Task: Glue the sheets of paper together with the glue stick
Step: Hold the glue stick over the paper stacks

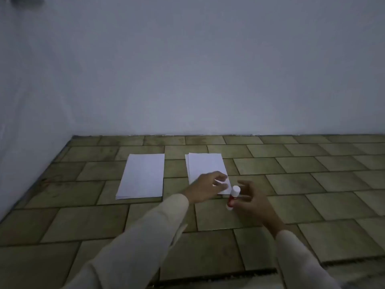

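Two stacks of white paper lie on the tiled surface: a left stack [142,176] and a right stack [205,166] whose sheets are slightly offset. My right hand [251,200] holds a red glue stick [233,198] with a white cap, tilted, just off the right stack's near right corner. My left hand [208,187] hovers over the near end of the right stack, fingers apart and reaching toward the glue stick's cap. I cannot tell whether it touches the paper.
A tiled surface [312,184] in olive-brown stretches to a pale wall [187,69] at the back and left. Its near edge [229,276] runs across the bottom of the view. Light sleeves cover both forearms.
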